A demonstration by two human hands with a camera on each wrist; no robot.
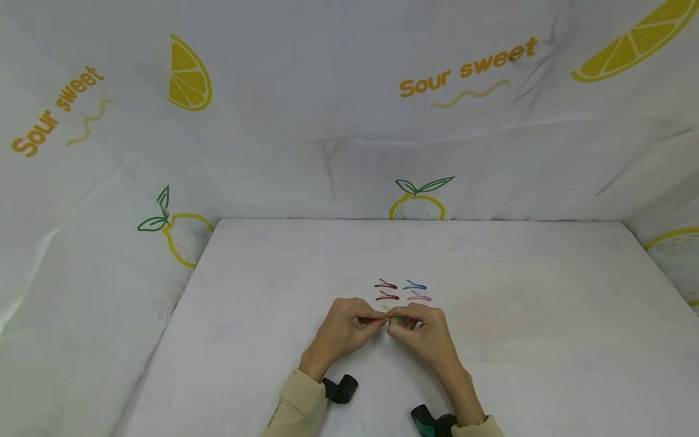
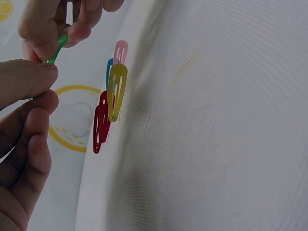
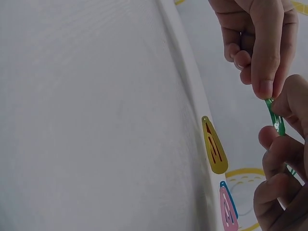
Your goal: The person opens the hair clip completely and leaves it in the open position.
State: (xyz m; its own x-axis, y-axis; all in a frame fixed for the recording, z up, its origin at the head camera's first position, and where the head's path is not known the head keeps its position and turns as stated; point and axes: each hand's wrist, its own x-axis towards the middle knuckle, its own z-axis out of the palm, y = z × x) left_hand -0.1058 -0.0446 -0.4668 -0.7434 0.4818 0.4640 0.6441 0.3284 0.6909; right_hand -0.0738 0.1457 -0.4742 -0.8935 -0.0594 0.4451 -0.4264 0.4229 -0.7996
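Note:
Both hands meet over the table and pinch a small green snap hair clip [image 3: 276, 119] between them. The left hand [image 1: 346, 328] grips its narrow end between thumb and index finger. Toward its wider end, the right hand [image 1: 426, 334] holds the clip with thumb and fingers, which partly hide it. Just beyond the hands lie a yellow hair clip [image 2: 118, 91], a pink hair clip [image 1: 419, 297], a blue hair clip [image 1: 415, 285] and two red hair clips, one farther red clip [image 1: 386, 284] and one nearer red clip [image 1: 387, 296].
The white table [image 1: 546, 303] extends widely to either side. Behind it hangs a white cloth [image 1: 306, 121] printed with lemons and lettering. Black wrist devices [image 1: 341, 389] sit below the hands, near the sleeves.

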